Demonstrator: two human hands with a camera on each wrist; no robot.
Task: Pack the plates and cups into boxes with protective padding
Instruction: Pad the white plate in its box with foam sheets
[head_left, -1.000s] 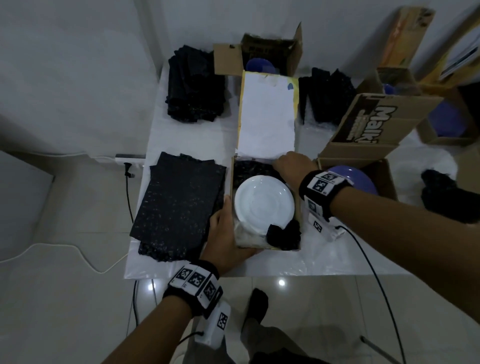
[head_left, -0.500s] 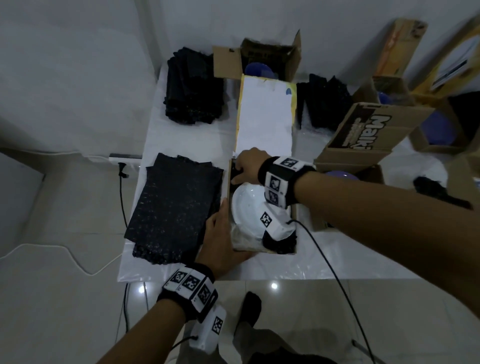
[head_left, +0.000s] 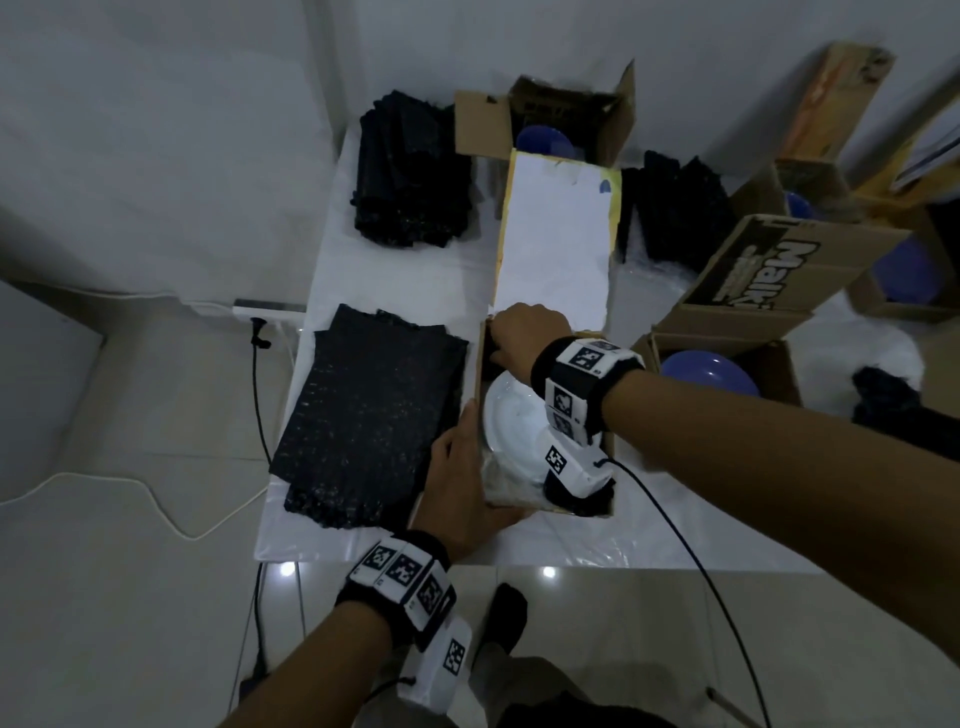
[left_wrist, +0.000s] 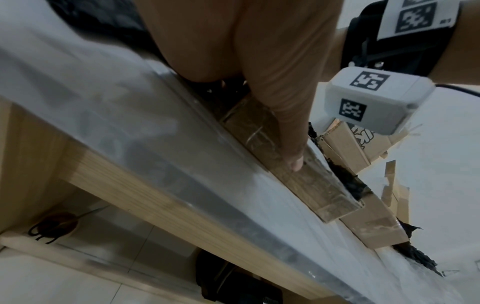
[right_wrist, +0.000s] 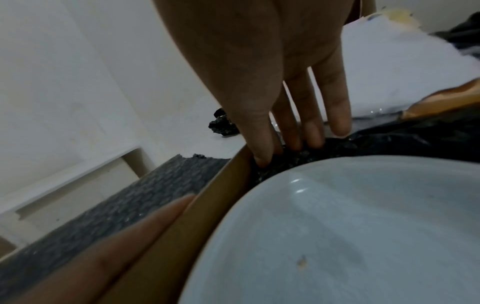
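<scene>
The plate (head_left: 511, 421) — white, glossy, shallow, with a small speck on it — lies flat in the open box (head_left: 519, 503) near the table's (head_left: 400, 270) front edge. My right hand (head_left: 524, 335) pushes straight fingers (right_wrist: 262, 152) into the black padding (right_wrist: 389, 142) behind it; my left hand (head_left: 462, 493) lies flat against the box's left wall — thumb across the front.

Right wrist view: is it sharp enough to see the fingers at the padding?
Right wrist view: dim but usable; fingers press into the black padding, white plate soft with small glare spots. Head view: dark, edges bowed. Left wrist view: table edge smeared.
</scene>
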